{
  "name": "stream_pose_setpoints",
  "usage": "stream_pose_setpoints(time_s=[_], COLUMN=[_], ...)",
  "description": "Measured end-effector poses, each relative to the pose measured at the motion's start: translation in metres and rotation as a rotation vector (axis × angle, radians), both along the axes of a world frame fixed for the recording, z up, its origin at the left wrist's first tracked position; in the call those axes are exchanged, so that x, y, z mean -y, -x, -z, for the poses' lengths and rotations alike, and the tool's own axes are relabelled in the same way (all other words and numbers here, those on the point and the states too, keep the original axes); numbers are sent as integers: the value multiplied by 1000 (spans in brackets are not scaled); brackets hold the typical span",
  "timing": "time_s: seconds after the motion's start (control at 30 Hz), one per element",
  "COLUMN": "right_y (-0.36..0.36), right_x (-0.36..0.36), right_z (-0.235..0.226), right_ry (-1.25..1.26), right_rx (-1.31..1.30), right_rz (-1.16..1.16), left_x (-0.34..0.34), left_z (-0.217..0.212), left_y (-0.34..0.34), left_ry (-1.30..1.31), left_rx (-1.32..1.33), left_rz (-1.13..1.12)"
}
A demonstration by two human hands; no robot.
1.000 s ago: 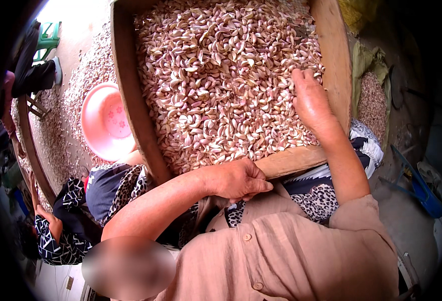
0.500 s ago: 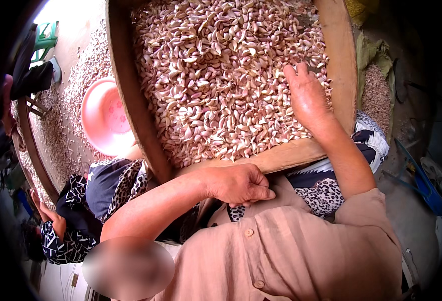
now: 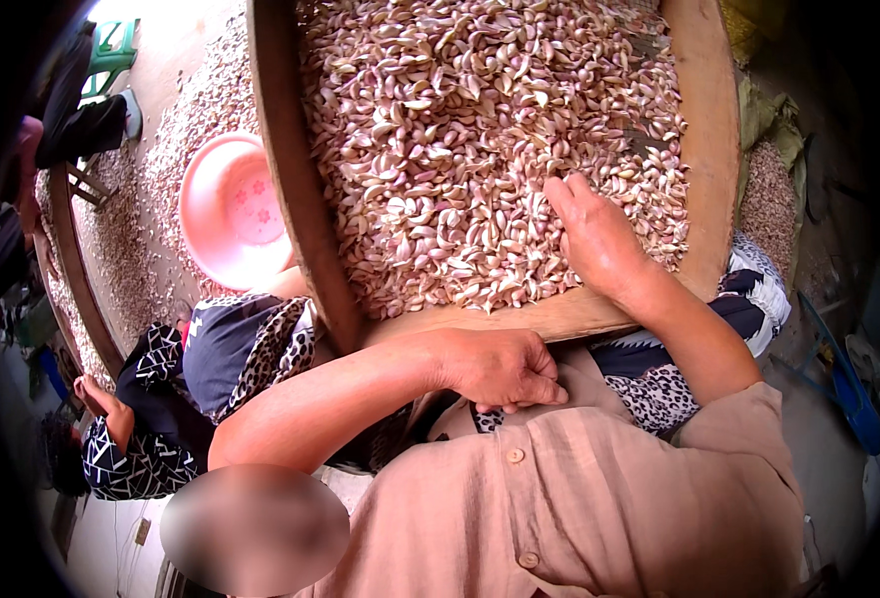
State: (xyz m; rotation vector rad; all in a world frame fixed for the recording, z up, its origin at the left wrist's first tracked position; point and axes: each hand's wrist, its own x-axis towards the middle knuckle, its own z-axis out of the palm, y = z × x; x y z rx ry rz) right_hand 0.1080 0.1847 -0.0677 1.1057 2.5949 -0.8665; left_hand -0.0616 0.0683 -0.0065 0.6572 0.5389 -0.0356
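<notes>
Loose garlic cloves (image 3: 440, 199), pinkish white, fill a wooden tray (image 3: 711, 149) with raised sides in front of me. My right hand (image 3: 601, 237) reaches over its near right part. The thumb and fingertips are drawn together down at the cloves; what they pinch is hidden. My left hand (image 3: 508, 369) is curled closed, knuckles up, just on my side of the tray's near edge and close to my shirt. Whether anything is inside that fist cannot be seen.
Left of the tray sits a pink basin (image 3: 210, 204). Cloves lie scattered over the floor (image 3: 205, 110) beyond it. At far left, a co-worker's hand (image 3: 103, 399) shows beside another wooden edge. A sack of cloves (image 3: 767, 204) and a blue plastic object (image 3: 852, 394) stand right.
My right hand has moved left and nearer to me over the cloves. My left hand stays curled by the near edge. The whole view has shifted slightly.
</notes>
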Motion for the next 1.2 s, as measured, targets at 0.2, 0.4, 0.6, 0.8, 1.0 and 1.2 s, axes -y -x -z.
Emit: stream_pose_setpoints(time_s=[0.2, 0.4, 0.6, 0.8, 1.0, 1.2], right_y=[12, 28, 53, 43, -20, -81], right_x=[10, 24, 39, 19, -60, -55], right_z=[-2, -2, -20, -37, -49, -47], right_ry=[92, 291, 549, 740, -254, -350], right_rx=[32, -189, -365, -713, -281, 11], right_rz=[40, 116, 91, -259, 61, 257], left_x=[-1, -3, -10, -9, -14, -21], left_z=[1, 5, 3, 1, 1, -8], left_y=[2, -6, -7, -6, -6, -6], left_ry=[-27, -77, -104, -96, -49, -121], left_rx=[12, 18, 12, -74, -85, -85], left_rz=[3, 19, 74, 124, 84, 96])
